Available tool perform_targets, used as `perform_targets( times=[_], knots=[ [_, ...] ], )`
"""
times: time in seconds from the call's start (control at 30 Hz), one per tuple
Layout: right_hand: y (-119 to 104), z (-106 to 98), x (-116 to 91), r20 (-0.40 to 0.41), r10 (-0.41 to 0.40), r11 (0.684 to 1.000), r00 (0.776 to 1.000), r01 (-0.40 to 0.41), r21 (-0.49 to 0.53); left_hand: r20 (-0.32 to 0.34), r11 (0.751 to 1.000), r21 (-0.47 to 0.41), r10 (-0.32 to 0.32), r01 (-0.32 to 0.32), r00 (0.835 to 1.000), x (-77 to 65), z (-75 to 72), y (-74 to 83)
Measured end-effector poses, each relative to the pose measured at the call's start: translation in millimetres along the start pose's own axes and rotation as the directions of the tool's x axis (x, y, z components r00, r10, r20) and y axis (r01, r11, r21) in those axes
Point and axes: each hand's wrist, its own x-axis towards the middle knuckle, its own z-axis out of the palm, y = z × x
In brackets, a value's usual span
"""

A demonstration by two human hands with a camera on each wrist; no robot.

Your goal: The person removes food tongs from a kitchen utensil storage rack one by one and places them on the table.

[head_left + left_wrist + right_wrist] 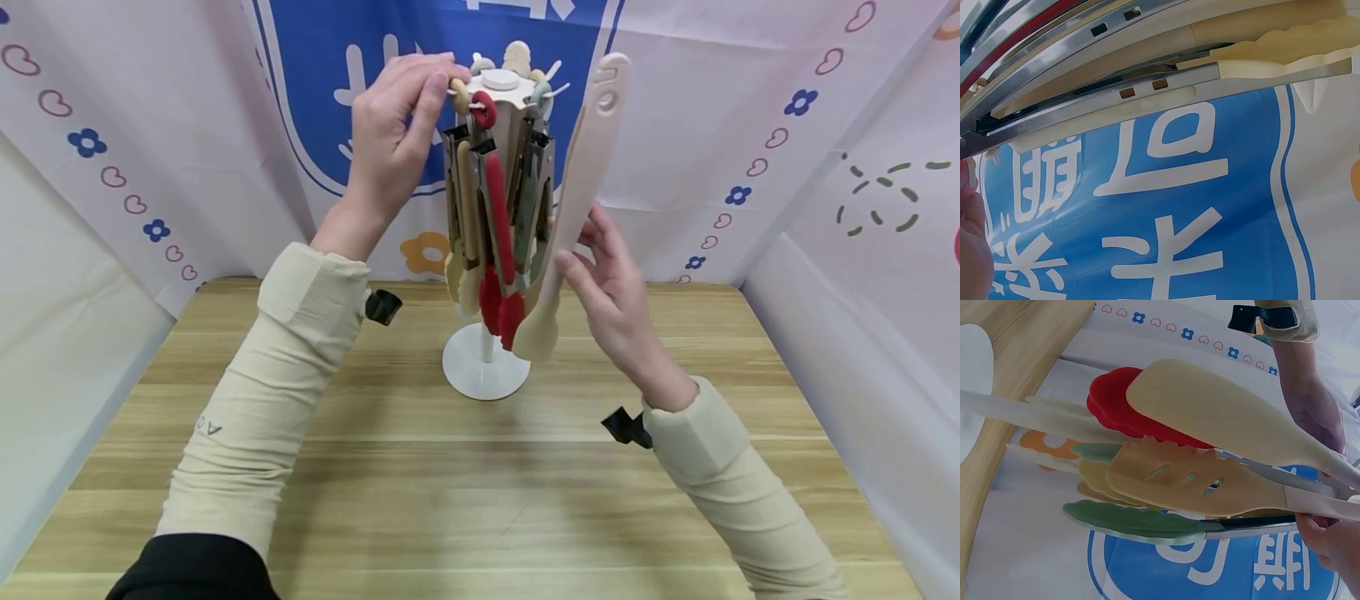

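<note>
A white rotating utensil rack (500, 80) stands upright, hung round with tongs. My left hand (393, 125) grips the rack's top edge beside a tan loop, fingers over the rim and thumb in front. My right hand (615, 292) holds pale spatula tongs (585, 167) upright at the rack's right, slotted handle end up. In the right wrist view, one arm is a cream spatula (1210, 403), the other a tan slotted turner (1229, 484). Red tongs (500, 217) hang at the front; green tongs (1135, 522) show in the right wrist view.
The rack's round white base (483, 375) rests on a wooden table (450, 500). A printed white and blue cloth (675, 125) hangs behind. Metal tong arms (1104, 103) lie close across the left wrist view.
</note>
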Motion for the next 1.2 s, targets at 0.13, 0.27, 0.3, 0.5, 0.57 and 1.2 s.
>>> perform_targets(
  times=[0.13,0.27,0.3,0.5,0.57,1.2],
  knots=[
    [2,-4,-2,-0.037,0.010,1.000,0.999,-0.009,0.004,0.002,1.000,0.003,-0.003,0.003,1.000,0.0,-0.2,0.0],
    [3,-9,-5,-0.054,0.013,1.000,0.998,-0.013,0.004,-0.002,1.000,0.003,-0.002,0.002,1.000,-0.3,-0.6,-0.3],
    [4,-10,-5,-0.058,0.014,1.000,0.998,-0.014,0.002,-0.004,1.000,0.003,0.000,0.001,1.000,-0.3,-0.6,-0.5],
    [7,-19,-9,-0.102,0.061,0.997,0.993,-0.066,-0.051,-0.015,1.000,-0.004,0.000,0.000,1.000,-0.3,-0.5,-0.9],
    [8,-22,-10,-0.123,0.094,0.992,0.988,-0.103,-0.074,-0.016,1.000,-0.003,0.001,-0.001,1.000,-0.6,-0.7,-1.1],
    [21,-47,-19,-0.253,0.252,0.867,0.934,-0.334,-0.370,-0.013,1.000,-0.002,0.003,-0.003,1.000,-1.1,-0.6,-1.4]
  ],
)
